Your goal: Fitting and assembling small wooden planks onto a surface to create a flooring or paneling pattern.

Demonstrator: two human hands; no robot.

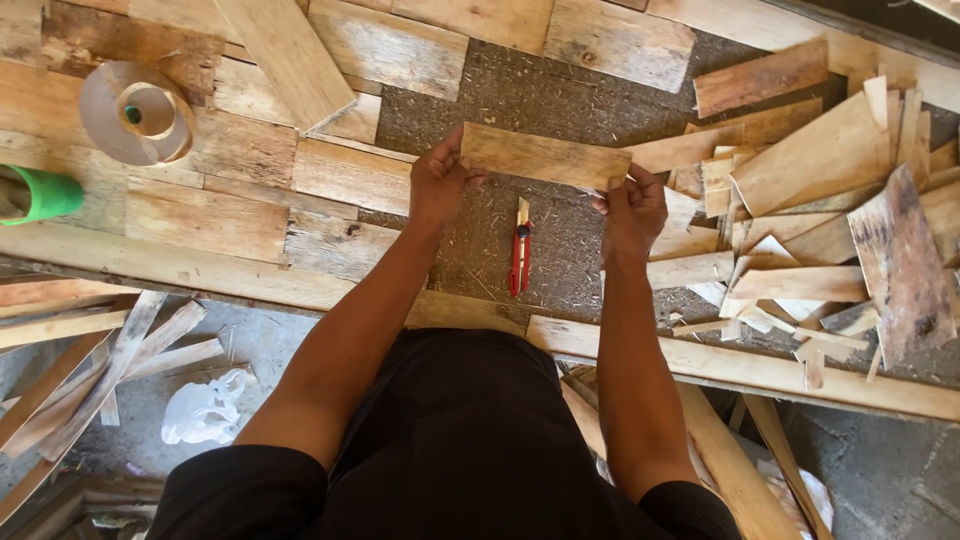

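— What are the hands gripping?
— The left hand and right hand are each pinching an end of a thin wood piece — mid-frame, above the red utility knife on the worktop.

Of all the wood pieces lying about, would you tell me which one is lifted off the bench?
The flat rectangular piece at centre: both hands, left and right, grip its ends; the rest lie flat or piled.

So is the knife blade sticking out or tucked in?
Sticking out. The red knife lies on the table with a pale blade showing past its top end, below the wood piece both hands hold.
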